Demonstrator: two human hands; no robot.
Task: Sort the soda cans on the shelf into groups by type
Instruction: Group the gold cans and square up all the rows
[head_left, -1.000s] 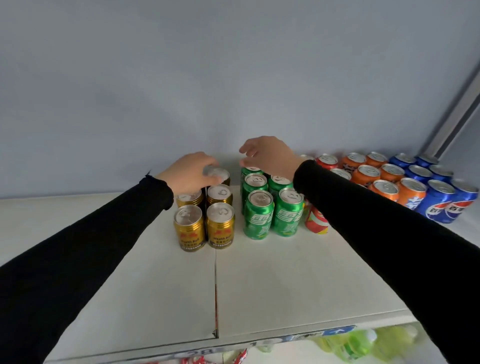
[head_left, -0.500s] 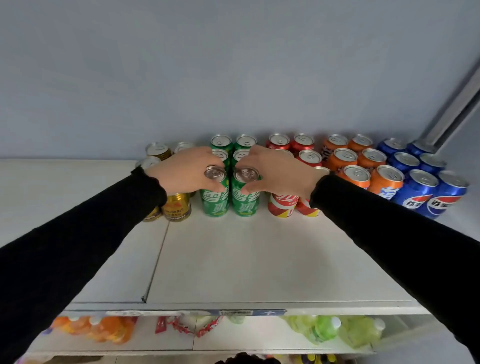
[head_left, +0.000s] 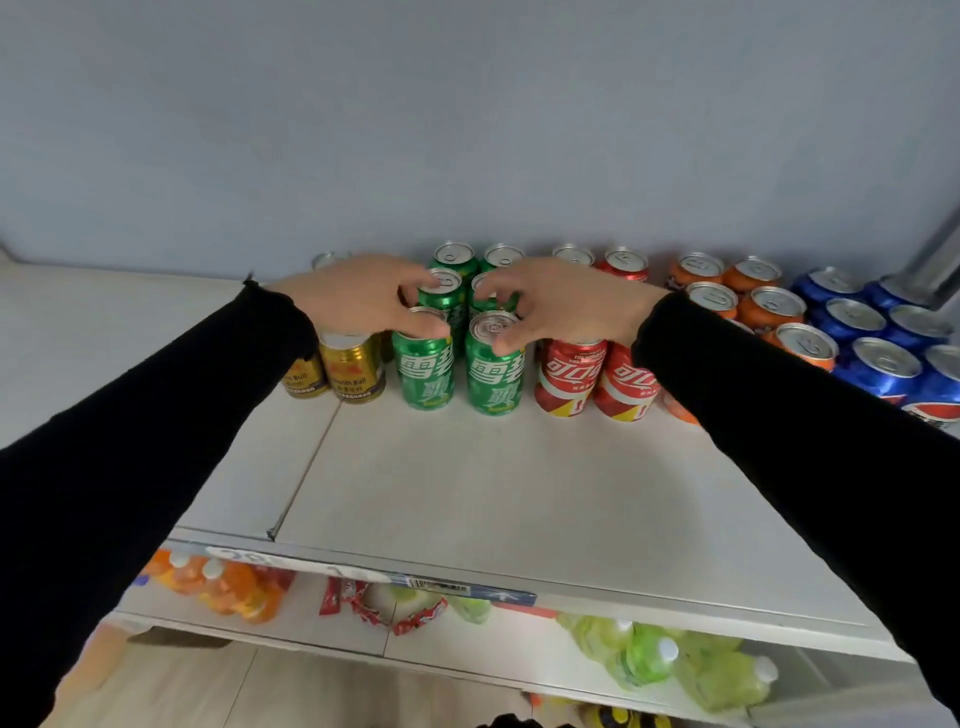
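We are curling our left hand (head_left: 358, 301) and right hand (head_left: 561, 306) over the two upright front green aluminium cans (head_left: 423, 364), fingers seemingly clamping the rims. Each can is standing directly beneath its hand, at six o'clock.

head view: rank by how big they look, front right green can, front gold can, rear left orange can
1. front right green can
2. front gold can, partly hidden by the left hand
3. rear left orange can, though it stands farther back.
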